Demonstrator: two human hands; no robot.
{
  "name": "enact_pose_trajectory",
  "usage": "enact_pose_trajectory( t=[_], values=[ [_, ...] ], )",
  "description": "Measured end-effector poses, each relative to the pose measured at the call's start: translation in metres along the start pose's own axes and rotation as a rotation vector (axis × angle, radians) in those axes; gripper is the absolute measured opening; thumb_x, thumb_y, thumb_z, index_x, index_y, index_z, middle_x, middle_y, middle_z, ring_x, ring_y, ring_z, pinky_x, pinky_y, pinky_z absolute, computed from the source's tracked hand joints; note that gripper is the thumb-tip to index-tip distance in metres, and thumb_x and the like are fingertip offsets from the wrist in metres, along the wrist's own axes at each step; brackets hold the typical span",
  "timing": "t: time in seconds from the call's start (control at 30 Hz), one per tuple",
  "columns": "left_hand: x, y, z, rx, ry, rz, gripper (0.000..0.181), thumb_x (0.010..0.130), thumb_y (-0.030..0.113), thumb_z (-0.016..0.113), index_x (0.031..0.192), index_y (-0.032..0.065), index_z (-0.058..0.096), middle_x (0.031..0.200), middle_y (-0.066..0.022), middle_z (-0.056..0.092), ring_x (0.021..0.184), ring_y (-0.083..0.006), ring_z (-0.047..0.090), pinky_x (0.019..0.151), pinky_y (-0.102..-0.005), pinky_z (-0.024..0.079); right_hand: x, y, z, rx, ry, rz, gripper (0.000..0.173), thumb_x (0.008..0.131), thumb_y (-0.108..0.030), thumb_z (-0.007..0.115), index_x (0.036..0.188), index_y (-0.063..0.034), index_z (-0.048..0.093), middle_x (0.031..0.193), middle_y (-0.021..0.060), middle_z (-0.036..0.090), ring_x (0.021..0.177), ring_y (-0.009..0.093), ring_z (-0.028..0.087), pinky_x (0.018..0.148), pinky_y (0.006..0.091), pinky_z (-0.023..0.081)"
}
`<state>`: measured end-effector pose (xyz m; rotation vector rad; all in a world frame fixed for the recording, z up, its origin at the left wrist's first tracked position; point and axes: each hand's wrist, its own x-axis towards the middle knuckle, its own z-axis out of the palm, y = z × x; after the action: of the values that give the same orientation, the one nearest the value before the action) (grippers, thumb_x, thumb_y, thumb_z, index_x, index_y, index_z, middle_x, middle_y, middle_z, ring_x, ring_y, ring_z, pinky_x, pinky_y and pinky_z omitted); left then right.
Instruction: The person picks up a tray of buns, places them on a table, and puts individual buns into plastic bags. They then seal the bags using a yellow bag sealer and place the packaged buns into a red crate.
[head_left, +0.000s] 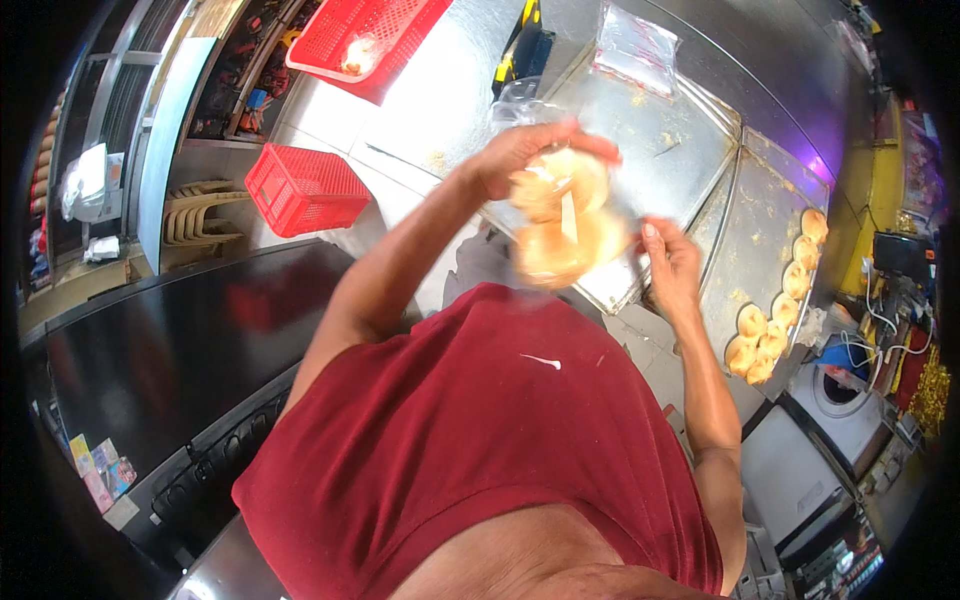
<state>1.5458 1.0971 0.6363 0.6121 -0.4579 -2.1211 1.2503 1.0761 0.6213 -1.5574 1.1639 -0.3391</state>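
Observation:
My left hand (544, 157) grips the upper end of a clear plastic bag of golden bread buns (559, 225), blurred by motion. The bag hangs in front of my chest, over the near edge of a metal baking tray (652, 142). Just right of the bag is my right hand (673, 262), fingers curled and thumb raised. Whether it pinches the bag's edge is too blurred to tell. On a second baking tray (739, 217), several loose buns (772, 334) lie along the right side.
Flat plastic bags (637, 49) lie on the far part of the first tray. Beside it, a black and yellow tool (517, 56) rests on the metal table (450, 97). A red basket (367, 37) holds a bagged item; another red crate (307, 191) stands at left.

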Motion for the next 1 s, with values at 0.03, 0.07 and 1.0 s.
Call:
enact_pose_trajectory(
  t=[0.03, 0.07, 1.0],
  values=[
    [-0.009, 0.004, -0.005, -0.005, -0.067, -0.148, 0.059, 0.109, 0.040, 0.028, 0.142, -0.0049, 0.048, 0.133, -0.0195, 0.061, 0.120, -0.0262, 0.061, 0.105, -0.0392, 0.048, 0.000, -0.034, -0.002, -0.039, 0.126, -0.213, 0.021, 0.093, -0.009, 0.065, 0.114, -0.0039, 0.070, 0.115, 0.0077, 0.069, 0.096, 0.021, 0.067, 0.085, 0.0308, 0.053],
    [-0.012, 0.002, -0.009, 0.195, -0.253, -0.136, 0.059, 0.108, 0.040, 0.033, 0.140, -0.0067, 0.049, 0.128, -0.0221, 0.063, 0.113, -0.0256, 0.064, 0.100, -0.0385, 0.051, 0.003, -0.072, -0.007, -0.190, 0.024, -0.494, 0.025, 0.090, -0.009, 0.067, 0.115, -0.0075, 0.070, 0.121, 0.0081, 0.067, 0.105, 0.024, 0.063, 0.092, 0.0361, 0.050],
    [0.002, 0.104, -0.172, 2.328, 0.317, -0.172, 0.064, 0.072, 0.027, 0.076, 0.128, 0.0032, 0.057, 0.127, -0.0102, 0.053, 0.123, -0.0323, 0.049, 0.093, -0.0671, 0.046, 0.272, -0.047, 0.148, -0.127, -0.392, 0.120, 0.029, 0.099, -0.018, 0.054, 0.074, -0.0045, 0.058, 0.064, -0.0002, 0.056, 0.060, 0.010, 0.050, 0.058, 0.0283, 0.043]
  ],
)
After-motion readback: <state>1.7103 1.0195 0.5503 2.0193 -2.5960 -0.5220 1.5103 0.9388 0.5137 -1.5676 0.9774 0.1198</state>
